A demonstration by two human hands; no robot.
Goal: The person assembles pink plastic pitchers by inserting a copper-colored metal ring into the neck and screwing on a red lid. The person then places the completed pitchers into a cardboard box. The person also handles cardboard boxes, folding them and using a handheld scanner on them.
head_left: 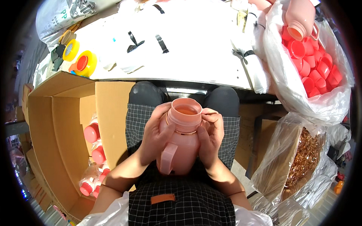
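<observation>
A pink plastic jug [184,148] stands upright over my lap, its round open mouth facing up and its handle toward my left forearm. My left hand [155,130] is closed round the left side of its neck and shoulder. On the other side my right hand [212,132] grips the neck, with the thumb pressed against the front. A thin coppery ring [187,133] runs round the base of the neck, between my thumbs. My fingers hide the ring's sides and back.
An open cardboard box [62,84] at left holds several bottles with pink caps [91,133]. Yellow tape rolls [87,64] and black strips [162,44] lie on the white table [203,49]. At right, a plastic bag [279,66] holds red cups beneath another pink jug [300,15]; coppery rings [306,158] fill a lower bag.
</observation>
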